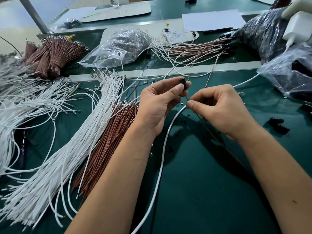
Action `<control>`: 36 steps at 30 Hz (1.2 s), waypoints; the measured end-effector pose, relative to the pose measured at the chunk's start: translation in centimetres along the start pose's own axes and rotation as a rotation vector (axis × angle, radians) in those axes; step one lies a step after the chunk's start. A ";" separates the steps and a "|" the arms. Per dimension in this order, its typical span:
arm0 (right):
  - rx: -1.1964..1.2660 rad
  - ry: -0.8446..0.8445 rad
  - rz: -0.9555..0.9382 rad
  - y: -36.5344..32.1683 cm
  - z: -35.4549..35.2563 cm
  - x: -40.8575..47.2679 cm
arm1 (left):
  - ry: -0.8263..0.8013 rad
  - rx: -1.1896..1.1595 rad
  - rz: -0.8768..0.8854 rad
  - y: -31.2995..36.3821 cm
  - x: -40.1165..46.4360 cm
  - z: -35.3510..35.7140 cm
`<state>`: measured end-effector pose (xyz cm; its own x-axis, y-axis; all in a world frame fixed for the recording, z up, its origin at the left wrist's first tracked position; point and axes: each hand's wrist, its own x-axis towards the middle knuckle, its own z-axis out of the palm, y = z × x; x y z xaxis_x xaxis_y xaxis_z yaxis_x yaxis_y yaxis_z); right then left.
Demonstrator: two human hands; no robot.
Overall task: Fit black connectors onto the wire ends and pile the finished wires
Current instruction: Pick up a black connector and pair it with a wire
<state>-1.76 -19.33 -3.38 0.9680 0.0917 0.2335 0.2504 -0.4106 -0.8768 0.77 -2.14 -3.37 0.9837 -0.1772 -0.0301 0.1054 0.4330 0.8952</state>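
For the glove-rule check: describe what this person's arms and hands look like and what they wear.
Both the left hand and the right hand are bare: no gloves, rings, watch or wristbands show. Both forearms are uncovered as far as the bottom edge of the picture, with no sleeve in view. The fingernails are short and unpainted.

View: a single head camera, worn by the person.
Facing: forward and down over the green bench.
Nearness: close; both forearms rise from the lower edge, left hand and right hand near centre.
Reach: wide-angle, edges bowed; far side of the bench at top.
Shared: only one view, so no overlap.
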 end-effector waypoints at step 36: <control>-0.017 -0.091 0.047 0.8 0.3 0.1 | 0.202 0.010 -0.031 -0.4 0.1 0.6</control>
<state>-1.44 -19.34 -4.21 0.9763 0.1535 0.1524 0.2049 -0.4314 -0.8786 0.73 -2.86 -3.50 0.9893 -0.0092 -0.1454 0.1358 0.4207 0.8970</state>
